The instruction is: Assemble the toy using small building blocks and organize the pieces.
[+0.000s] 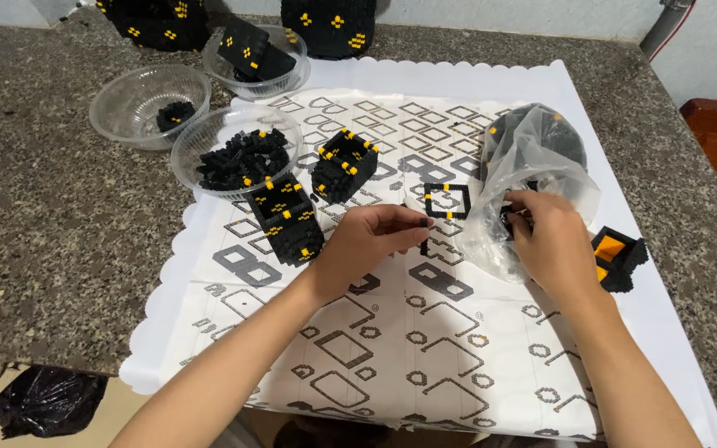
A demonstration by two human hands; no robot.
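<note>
- Small black brick: pinched at the fingertips of the left hand, above the printed sheet, just below the flat black square frame with yellow corners
- Clear plastic bag: lying on the right part of the sheet, crumpled, its mouth toward the right hand; dark bricks show through the film, count not readable
- Left hand: fingers curled narrow, thumb and forefinger closed on the small black brick, wrist over the middle of the sheet
- Right hand: fingers bent and closed into the edge of the plastic bag, gripping the film; whether a brick is also held inside cannot be told
- Black and orange block: on the sheet just right of the right hand, partly hidden behind it
- Front clear bowl: at the sheet's upper left edge, holding a heap of loose black bricks
- Left clear bowl: on the stone counter, holding a small cluster of black bricks
- Rear clear bowl: holding a flat black panel with yellow dots
- Two black cubes with yellow studs: one just left of the left hand, one behind it, both on the sheet
- Larger black and yellow built pieces: at the far counter edge, against the wall
- Black bag: on the floor below the counter, lower left
</note>
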